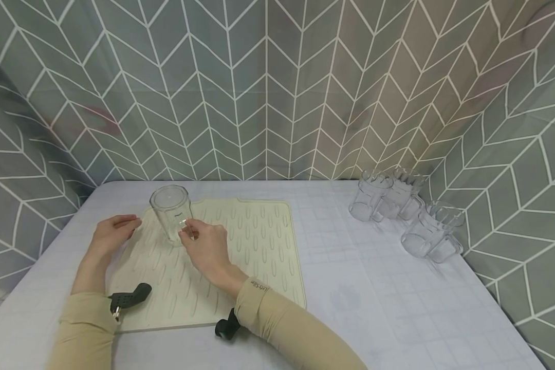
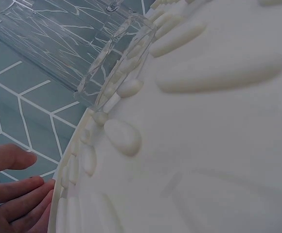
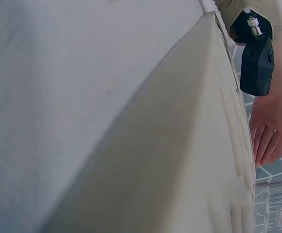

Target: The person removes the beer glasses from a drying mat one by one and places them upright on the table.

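A clear glass mug (image 1: 170,210) stands at the far left part of a cream ridged drying mat (image 1: 259,246). My right hand (image 1: 208,249) pinches the mug's handle between thumb and fingers. In the left wrist view, the mug (image 2: 78,43) has its lower end at the mat's ridges; whether it bears fully on them I cannot tell. My left hand (image 1: 113,236) lies beside the mat's left edge, apart from the mug. Its fingers (image 2: 22,196) are loosely extended near that edge and hold nothing. The right wrist view catches only part of the mug (image 3: 279,208).
Three more clear glass mugs stand at the table's right side: one mug (image 1: 369,198), another (image 1: 398,195) beside it, and a third (image 1: 427,234) nearer me. A white cloth (image 1: 351,308) covers the table. Patterned curtains (image 1: 277,92) hang behind and at both sides.
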A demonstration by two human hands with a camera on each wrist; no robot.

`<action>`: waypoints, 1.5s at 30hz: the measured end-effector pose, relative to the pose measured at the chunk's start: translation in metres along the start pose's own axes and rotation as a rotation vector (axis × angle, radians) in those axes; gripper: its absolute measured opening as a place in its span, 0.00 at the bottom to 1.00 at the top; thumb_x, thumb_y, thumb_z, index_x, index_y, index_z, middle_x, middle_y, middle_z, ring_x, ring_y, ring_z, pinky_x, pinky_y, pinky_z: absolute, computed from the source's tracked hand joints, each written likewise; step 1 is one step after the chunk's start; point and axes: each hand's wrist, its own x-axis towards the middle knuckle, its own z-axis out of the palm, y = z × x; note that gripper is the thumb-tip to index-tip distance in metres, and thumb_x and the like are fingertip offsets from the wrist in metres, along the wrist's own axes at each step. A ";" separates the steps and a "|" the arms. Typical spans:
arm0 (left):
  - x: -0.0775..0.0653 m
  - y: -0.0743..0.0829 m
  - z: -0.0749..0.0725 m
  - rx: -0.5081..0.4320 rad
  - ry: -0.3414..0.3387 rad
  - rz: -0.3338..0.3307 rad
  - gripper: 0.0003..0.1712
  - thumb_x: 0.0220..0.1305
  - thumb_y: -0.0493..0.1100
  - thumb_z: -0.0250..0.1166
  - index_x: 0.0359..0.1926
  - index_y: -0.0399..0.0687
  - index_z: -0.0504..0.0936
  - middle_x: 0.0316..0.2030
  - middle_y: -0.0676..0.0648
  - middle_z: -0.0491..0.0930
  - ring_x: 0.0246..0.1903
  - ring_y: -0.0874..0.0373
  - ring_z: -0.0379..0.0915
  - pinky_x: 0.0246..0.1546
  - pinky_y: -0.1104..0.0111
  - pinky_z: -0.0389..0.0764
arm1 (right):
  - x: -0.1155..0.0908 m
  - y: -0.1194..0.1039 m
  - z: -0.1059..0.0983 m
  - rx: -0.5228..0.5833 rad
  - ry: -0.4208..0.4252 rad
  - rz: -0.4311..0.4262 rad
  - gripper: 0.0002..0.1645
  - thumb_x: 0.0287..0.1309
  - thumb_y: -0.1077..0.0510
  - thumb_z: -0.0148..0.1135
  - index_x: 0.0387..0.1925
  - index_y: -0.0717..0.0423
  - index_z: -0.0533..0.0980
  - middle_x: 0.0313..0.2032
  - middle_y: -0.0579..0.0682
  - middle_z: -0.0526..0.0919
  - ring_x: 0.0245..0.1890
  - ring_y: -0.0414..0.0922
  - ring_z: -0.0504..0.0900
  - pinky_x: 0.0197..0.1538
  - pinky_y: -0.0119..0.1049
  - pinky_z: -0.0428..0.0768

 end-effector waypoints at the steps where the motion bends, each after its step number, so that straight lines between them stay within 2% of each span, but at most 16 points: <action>1: 0.000 0.000 0.000 0.001 0.001 0.001 0.39 0.76 0.56 0.50 0.71 0.27 0.61 0.65 0.26 0.68 0.43 0.68 0.69 0.40 0.79 0.74 | 0.000 0.001 0.000 0.000 0.004 -0.010 0.09 0.62 0.61 0.67 0.44 0.59 0.85 0.34 0.47 0.90 0.34 0.32 0.87 0.38 0.11 0.77; 8: -0.002 0.001 0.001 -0.005 -0.007 0.001 0.39 0.76 0.56 0.50 0.71 0.26 0.61 0.65 0.25 0.68 0.38 0.75 0.65 0.39 0.80 0.73 | -0.002 0.005 0.001 0.005 0.025 -0.078 0.07 0.62 0.63 0.67 0.41 0.59 0.85 0.33 0.47 0.90 0.33 0.33 0.87 0.37 0.10 0.76; 13: -0.003 0.000 0.001 0.000 -0.009 0.001 0.39 0.76 0.56 0.49 0.71 0.26 0.61 0.65 0.25 0.67 0.44 0.65 0.71 0.40 0.78 0.74 | -0.003 0.008 0.001 0.008 0.031 -0.107 0.05 0.62 0.63 0.67 0.39 0.58 0.85 0.31 0.46 0.89 0.33 0.32 0.87 0.37 0.10 0.75; 15: -0.003 -0.002 0.001 0.001 -0.009 0.002 0.39 0.76 0.56 0.50 0.71 0.26 0.61 0.65 0.25 0.67 0.44 0.64 0.71 0.41 0.77 0.73 | -0.004 0.009 0.001 0.012 0.034 -0.119 0.05 0.62 0.63 0.66 0.38 0.58 0.85 0.30 0.46 0.89 0.32 0.32 0.87 0.37 0.10 0.75; 18: -0.002 -0.003 0.001 0.000 -0.006 0.011 0.39 0.76 0.56 0.50 0.70 0.26 0.61 0.65 0.25 0.67 0.38 0.73 0.69 0.38 0.80 0.73 | -0.004 0.010 0.000 0.015 0.039 -0.135 0.04 0.62 0.64 0.66 0.37 0.57 0.85 0.30 0.46 0.89 0.33 0.32 0.87 0.37 0.10 0.76; 20: -0.002 -0.004 0.001 -0.004 -0.003 0.019 0.39 0.76 0.56 0.50 0.70 0.26 0.62 0.65 0.25 0.67 0.34 0.80 0.64 0.36 0.83 0.73 | -0.004 0.010 0.000 0.020 0.039 -0.142 0.04 0.62 0.64 0.66 0.37 0.58 0.85 0.30 0.47 0.89 0.33 0.33 0.87 0.37 0.10 0.76; 22: -0.001 -0.005 0.001 -0.006 -0.001 0.022 0.39 0.76 0.56 0.50 0.70 0.26 0.62 0.65 0.25 0.67 0.33 0.82 0.62 0.35 0.85 0.72 | -0.005 0.010 -0.001 0.021 0.038 -0.148 0.03 0.62 0.64 0.66 0.36 0.58 0.85 0.30 0.47 0.89 0.33 0.33 0.87 0.37 0.10 0.76; 30: 0.002 -0.005 0.002 -0.006 0.004 0.013 0.39 0.75 0.56 0.50 0.70 0.26 0.62 0.65 0.25 0.68 0.36 0.79 0.63 0.35 0.84 0.73 | -0.005 0.009 -0.008 0.061 0.039 -0.188 0.02 0.61 0.65 0.66 0.35 0.60 0.84 0.29 0.49 0.89 0.33 0.36 0.88 0.37 0.11 0.77; 39: 0.001 -0.004 0.003 -0.004 0.007 0.013 0.38 0.75 0.56 0.50 0.70 0.27 0.62 0.64 0.25 0.68 0.38 0.76 0.64 0.36 0.81 0.73 | -0.007 0.011 -0.016 0.075 0.038 -0.208 0.03 0.62 0.66 0.66 0.36 0.61 0.84 0.30 0.48 0.89 0.34 0.34 0.88 0.39 0.11 0.78; 45: -0.002 -0.002 0.001 -0.007 0.002 0.013 0.38 0.75 0.55 0.50 0.70 0.27 0.62 0.65 0.25 0.68 0.34 0.81 0.63 0.35 0.83 0.72 | -0.009 0.012 -0.023 0.084 0.047 -0.220 0.03 0.61 0.66 0.66 0.36 0.60 0.84 0.31 0.49 0.89 0.34 0.35 0.88 0.39 0.11 0.78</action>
